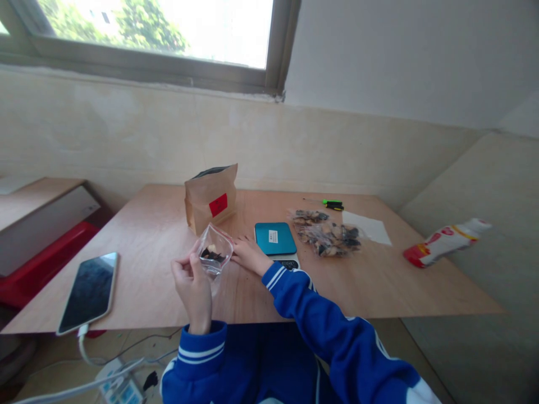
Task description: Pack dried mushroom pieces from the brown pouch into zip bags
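Note:
A clear zip-lock bag (215, 264) with its mouth spread open is held over the front of the table. Inside it lie a few dark and pale dried pieces. My left hand (194, 283) pinches the bag's left edge between thumb and fingers. At the opposite edge, the fingers of my right hand (251, 255) close on the bag's rim; their tips are partly hidden. Just behind the bag stands a brown paper pouch (206, 199) with a red label, its top open. A small digital scale (275, 238) with a teal platform sits beside my right hand.
Filled clear bags of dried pieces (332, 238) lie right of the scale, near a white paper sheet (370, 227) and a green-handled screwdriver (332, 201). A bottle (444, 244) stands at the right edge. A tablet (90, 289) with a charging cable (83, 339) lies left.

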Tool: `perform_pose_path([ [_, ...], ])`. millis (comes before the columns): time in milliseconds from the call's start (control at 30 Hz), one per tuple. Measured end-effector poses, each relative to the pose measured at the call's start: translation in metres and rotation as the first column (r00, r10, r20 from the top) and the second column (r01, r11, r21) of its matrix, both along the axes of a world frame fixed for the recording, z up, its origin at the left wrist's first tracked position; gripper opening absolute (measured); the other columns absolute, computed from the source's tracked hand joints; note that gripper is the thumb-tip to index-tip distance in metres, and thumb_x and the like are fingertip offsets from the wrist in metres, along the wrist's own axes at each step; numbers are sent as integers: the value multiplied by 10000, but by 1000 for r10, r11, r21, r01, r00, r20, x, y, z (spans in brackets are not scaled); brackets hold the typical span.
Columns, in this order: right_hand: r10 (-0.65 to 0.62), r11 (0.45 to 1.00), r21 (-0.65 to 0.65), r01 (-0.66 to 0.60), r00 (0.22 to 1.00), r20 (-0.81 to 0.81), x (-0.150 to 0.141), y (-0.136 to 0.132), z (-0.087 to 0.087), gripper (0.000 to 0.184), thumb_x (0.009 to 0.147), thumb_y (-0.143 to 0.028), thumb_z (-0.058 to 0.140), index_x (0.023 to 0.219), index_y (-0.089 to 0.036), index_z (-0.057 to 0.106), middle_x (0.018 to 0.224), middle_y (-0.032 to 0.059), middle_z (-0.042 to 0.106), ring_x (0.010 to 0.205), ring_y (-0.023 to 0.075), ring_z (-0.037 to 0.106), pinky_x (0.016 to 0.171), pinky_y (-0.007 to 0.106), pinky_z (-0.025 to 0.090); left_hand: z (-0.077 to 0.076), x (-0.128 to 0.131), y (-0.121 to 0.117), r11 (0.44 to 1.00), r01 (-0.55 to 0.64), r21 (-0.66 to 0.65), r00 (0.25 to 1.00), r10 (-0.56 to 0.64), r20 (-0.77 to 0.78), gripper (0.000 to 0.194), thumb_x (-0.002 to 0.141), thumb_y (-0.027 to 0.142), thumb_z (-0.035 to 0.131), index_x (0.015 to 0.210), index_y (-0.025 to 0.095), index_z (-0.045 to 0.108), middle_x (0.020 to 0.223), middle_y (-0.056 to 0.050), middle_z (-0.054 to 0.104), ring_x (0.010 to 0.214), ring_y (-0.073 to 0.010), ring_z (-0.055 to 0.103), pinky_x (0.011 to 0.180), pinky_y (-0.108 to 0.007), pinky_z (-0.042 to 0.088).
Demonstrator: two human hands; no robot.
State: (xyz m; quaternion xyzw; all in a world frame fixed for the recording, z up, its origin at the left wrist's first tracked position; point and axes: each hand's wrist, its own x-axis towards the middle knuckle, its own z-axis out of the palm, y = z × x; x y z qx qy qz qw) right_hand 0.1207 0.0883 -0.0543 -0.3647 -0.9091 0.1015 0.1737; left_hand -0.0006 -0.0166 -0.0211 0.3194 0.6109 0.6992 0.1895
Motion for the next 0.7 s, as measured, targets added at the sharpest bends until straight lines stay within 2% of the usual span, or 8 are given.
perform_pose_path([
  [100,-122,993,-15,121,992,-39,14,3,20,86,865,-213,645,905,-164,703,934,103,709,978,262,609,882,409,424,0,1,0,1000,-3,-26,1000,2,-15,253,873,437,525,802,203,461,940,-79,687,777,-187,672,647,-299,511],
  [167,-250,968,-47,245,945,-212,22,2,42,145,896,-243,604,985,-170,693,981,97,707,960,239,618,866,390,447,0,3,1,1000,10,-26,1000,-10,-2,249,873,431,523,793,206,452,966,-90,696,762,-184,673,639,-300,510],
  [233,-309,950,-93,300,846,-435,24,-4,66,185,911,-269,581,1038,-175,677,1011,85,700,923,206,629,857,359,470,-1,7,2,999,39,-11,999,-39,14,241,878,423,524,799,208,450,1016,-106,703,797,-188,681,664,-304,516],
  [300,-227,973,-85,215,819,-528,24,-14,87,216,907,-310,588,1074,-197,666,1031,67,697,941,198,630,888,361,473,-1,12,2,998,70,3,997,-70,22,236,886,423,525,819,205,465,1076,-122,701,874,-195,686,714,-311,520],
  [400,-90,996,-59,70,854,-512,25,-34,104,293,915,-389,567,1154,-234,633,1134,64,673,1082,216,597,978,401,442,-1,18,1,996,90,20,995,-90,31,237,895,429,528,855,198,493,1189,-146,673,994,-205,671,781,-318,514],
  [533,-187,968,-240,68,835,-517,38,-61,91,522,900,-489,548,1342,-218,485,1351,129,545,1272,256,495,1072,463,387,1,25,-1,995,71,76,995,-76,70,228,901,418,533,853,206,463,1328,-163,596,1052,-199,651,812,-320,507],
  [633,-280,881,-472,-1,804,-525,43,-79,67,856,784,-546,676,1468,-211,285,1485,178,405,1362,300,414,1116,520,339,5,37,1,990,55,132,991,-71,118,235,907,410,535,841,216,421,1366,-164,567,1035,-192,655,778,-308,517],
  [700,-339,818,-570,-82,732,-591,42,-88,53,949,777,-542,685,1501,-217,166,1486,183,409,1341,286,452,1092,505,386,9,48,1,981,95,170,981,-121,149,235,913,417,526,848,219,417,1393,-153,546,1040,-191,655,771,-308,528],
])
